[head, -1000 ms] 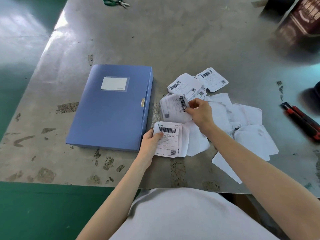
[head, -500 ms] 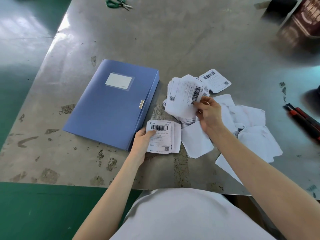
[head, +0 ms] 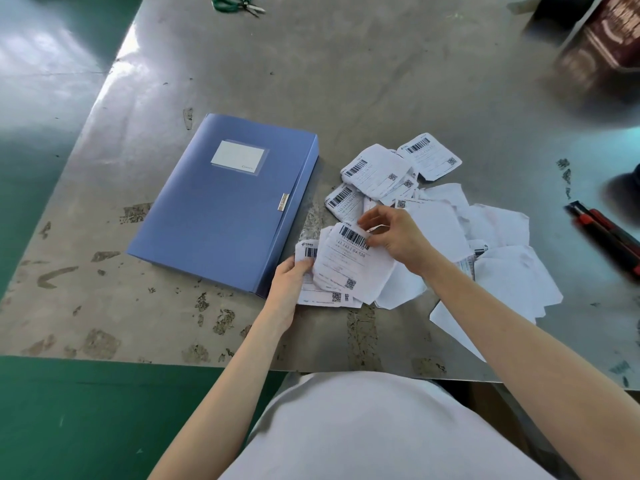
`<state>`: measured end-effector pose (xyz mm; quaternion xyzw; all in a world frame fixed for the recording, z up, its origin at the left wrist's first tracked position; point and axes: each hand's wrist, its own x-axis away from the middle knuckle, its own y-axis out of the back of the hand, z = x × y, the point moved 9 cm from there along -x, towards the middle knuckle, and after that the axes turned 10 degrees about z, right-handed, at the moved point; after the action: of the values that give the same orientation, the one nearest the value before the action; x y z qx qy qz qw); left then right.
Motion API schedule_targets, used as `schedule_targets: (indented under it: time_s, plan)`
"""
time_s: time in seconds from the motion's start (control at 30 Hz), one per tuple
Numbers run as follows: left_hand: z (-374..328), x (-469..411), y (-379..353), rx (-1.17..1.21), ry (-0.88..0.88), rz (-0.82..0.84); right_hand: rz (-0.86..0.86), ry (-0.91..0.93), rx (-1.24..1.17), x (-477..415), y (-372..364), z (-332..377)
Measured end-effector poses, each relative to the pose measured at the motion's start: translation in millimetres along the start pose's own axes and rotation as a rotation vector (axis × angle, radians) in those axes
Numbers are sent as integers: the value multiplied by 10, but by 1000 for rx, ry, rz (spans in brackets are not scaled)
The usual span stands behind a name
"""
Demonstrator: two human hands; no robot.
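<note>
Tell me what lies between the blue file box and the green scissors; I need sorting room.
Head view: only bare table between blue file box and green scissors.

A creased white barcode label is lying tilted, face up, atop a small stack of labels, just off the near corner of the blue folder.

The light was bright and even, with soft shadows. A pale glare streaked the metal table beyond the blue file box, to its left. Far right of the file box, the dark carton was smeared with blur, and the table's edges bowed.
</note>
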<state>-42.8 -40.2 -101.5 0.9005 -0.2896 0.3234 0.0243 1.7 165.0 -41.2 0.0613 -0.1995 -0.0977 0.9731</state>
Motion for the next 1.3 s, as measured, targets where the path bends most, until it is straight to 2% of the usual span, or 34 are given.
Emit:
schedule_targets:
  time_s: [0.27,0.5,0.63,0.8,1.0,1.13,1.3]
  plan:
    - [86,-1,-61,71,62,5,17,-1,43,47,-116,-1]
    - [63,24,-67,27,21,-12,19,-9,104,80,-199,7]
    - [87,48,-41,58,39,-26,-66,55,231,115,-59,103]
    - [80,72,-40,72,33,-35,-122,44,191,124,42,100]
    - [-49,107,-219,45,-77,125,-24,120,271,63,-262,219]
    - [-70,111,-245,32,-96,131,-34,158,303,54,-376,259]
    - [-157,150,-180,19,-185,96,-196,157,295,121,-221,235]
